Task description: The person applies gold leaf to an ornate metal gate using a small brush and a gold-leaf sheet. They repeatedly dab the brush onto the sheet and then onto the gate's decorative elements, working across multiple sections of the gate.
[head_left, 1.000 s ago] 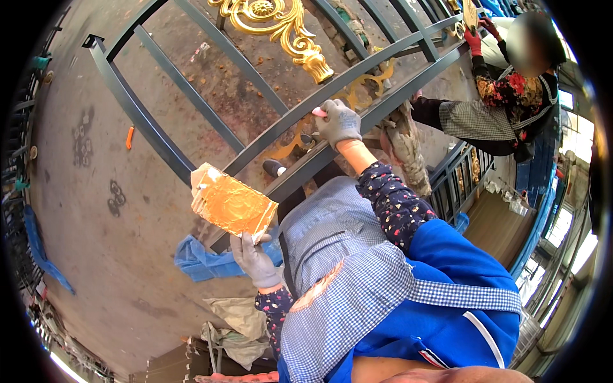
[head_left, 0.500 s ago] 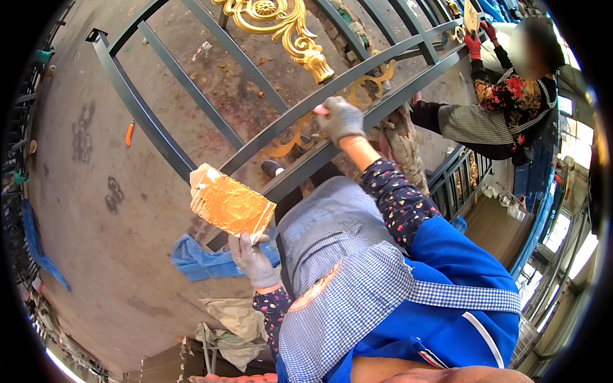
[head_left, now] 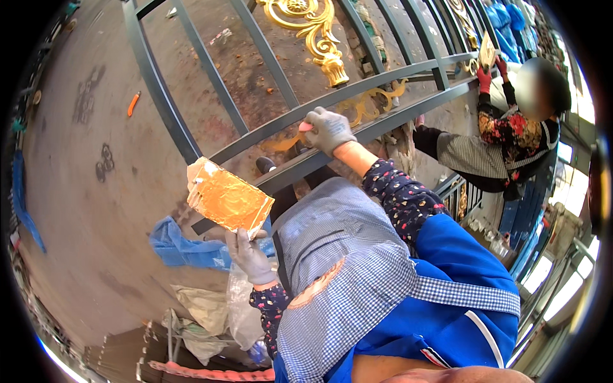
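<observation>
Gold leaf pad point(head_left: 228, 202), left hand point(head_left: 250, 256) gripping

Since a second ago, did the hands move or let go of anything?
Hardly anything changed. The right hand still presses on the grey gate bar at the same spot, by the gold scrollwork. The left hand still holds up the stack of gold leaf sheets. Nothing was picked up or let go.

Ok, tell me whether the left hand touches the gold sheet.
Touching: the head view shows the gloved left hand gripping the lower edge of the gold sheet.
</observation>
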Tool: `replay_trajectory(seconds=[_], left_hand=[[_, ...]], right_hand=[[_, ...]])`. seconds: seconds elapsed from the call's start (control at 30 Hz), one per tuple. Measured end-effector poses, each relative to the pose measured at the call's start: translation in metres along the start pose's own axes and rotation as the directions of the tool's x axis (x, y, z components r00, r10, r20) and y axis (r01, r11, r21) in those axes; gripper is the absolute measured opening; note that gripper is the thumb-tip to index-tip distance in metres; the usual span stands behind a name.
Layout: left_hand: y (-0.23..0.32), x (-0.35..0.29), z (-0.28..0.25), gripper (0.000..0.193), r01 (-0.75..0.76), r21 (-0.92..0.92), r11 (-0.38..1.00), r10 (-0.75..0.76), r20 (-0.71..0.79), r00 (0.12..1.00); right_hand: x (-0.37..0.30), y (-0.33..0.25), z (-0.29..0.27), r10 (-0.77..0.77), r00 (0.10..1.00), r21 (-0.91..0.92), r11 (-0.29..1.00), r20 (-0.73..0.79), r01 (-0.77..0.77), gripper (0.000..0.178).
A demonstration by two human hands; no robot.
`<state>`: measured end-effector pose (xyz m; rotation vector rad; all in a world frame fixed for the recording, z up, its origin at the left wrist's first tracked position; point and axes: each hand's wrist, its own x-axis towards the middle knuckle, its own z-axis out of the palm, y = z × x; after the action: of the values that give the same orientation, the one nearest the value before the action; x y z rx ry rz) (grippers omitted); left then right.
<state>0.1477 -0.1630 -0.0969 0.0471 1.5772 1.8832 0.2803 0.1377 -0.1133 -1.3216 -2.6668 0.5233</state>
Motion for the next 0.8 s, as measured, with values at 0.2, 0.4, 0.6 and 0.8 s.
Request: replay_trajectory(seconds=[0.2,0.4,0.6,0.8], left_hand=[[0.002,-0.01,0.009,0.016,0.061,-0.047,0.997,-0.067,-0.137,0.988],[-0.007,-0.017,0.02,0.016,0.071,-0.163,0.984,-0.107,-0.224,0.969],[-0.011,-0.017,0.027,0.022,0.057,-0.154,0.987,-0.096,-0.262,0.96],[-0.014,-0.019,0.026,0.026,0.091,-0.054,0.994,-0.103,-0.32,0.942]], right_hand=[[0.012,0.004,-0.003,-0.452,0.819,-0.058,0.863,0.352,0.501,0.007],[0.059,0.018,-0.032,-0.533,0.664,-0.148,0.711,0.525,0.687,0.012],[0.073,-0.004,0.005,-0.677,0.487,0.017,0.593,0.552,0.805,0.016],[0.108,0.021,-0.007,-0.693,0.229,0.083,0.385,0.683,0.919,0.022]])
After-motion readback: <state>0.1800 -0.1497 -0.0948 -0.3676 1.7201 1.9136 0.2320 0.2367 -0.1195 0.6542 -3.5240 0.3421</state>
